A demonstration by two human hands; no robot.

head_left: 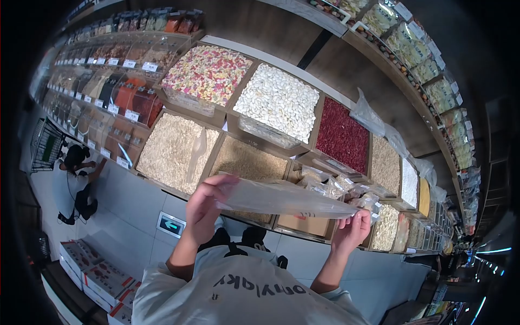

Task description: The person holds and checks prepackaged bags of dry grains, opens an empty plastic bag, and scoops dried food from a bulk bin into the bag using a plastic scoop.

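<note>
Between my left fingers (215, 187) and right fingers (363, 218), both pinching it, I held the plastic bag (287, 200) stretched; hard pulling could have torn it, a slack pinch dropped it onto brown grain (252, 157) beyond.

Floor sign (171, 223): green arrow, pointing left in view
Shirt front (249, 298): dark lettering, "a", "k" and "y" among it; full word uncertain
Plastic bag (281, 197): small red print, unreadable
Shelf price tags (131, 115): too small to read
Cartons (105, 276): print illegible
</note>
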